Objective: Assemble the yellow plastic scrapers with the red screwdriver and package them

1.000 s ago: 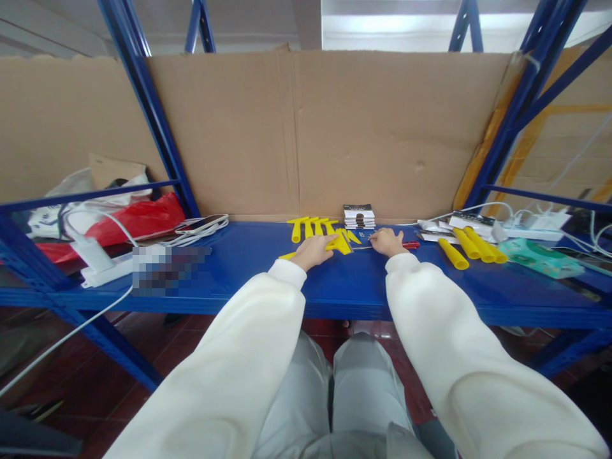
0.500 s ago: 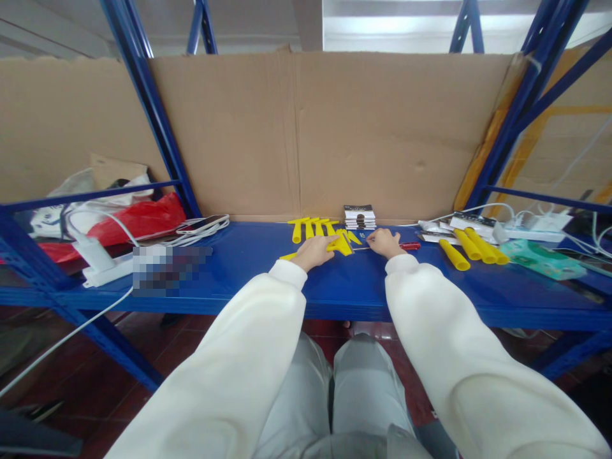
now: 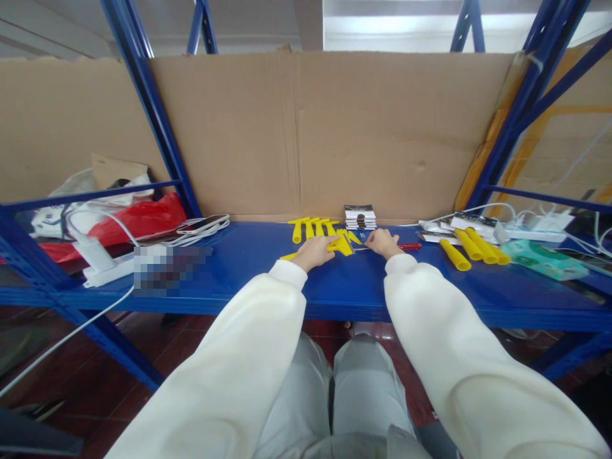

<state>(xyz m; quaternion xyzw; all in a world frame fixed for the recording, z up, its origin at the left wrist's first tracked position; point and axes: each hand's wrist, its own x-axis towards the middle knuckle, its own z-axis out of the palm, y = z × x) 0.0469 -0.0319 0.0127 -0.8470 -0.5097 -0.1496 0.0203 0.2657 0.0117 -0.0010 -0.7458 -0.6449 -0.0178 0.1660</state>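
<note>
My left hand (image 3: 313,252) is closed round a yellow plastic scraper (image 3: 342,245), whose wide flat head sticks out to the right and whose handle end shows left of the wrist. Just right of that head, my right hand (image 3: 383,243) rests low over the table with curled fingers pinched together. What they pinch is too small to make out. A red-handled screwdriver (image 3: 411,246) lies by this hand, its thin shaft running left beneath it. Several yellow T-shaped scrapers (image 3: 308,228) stand in a row behind my left hand, and small yellow pieces (image 3: 354,238) lie between the hands.
A stack of small black-and-white boxes (image 3: 360,217) stands against the cardboard wall (image 3: 373,134). Several yellow hollow handles (image 3: 455,255) lie at the right, near a green packet (image 3: 545,259) and white cables. To the left are a white power strip (image 3: 109,268) and red bag (image 3: 143,220).
My right hand has shifted very slightly left, toward the scraper head. My left hand and the scraper stay where they were.
</note>
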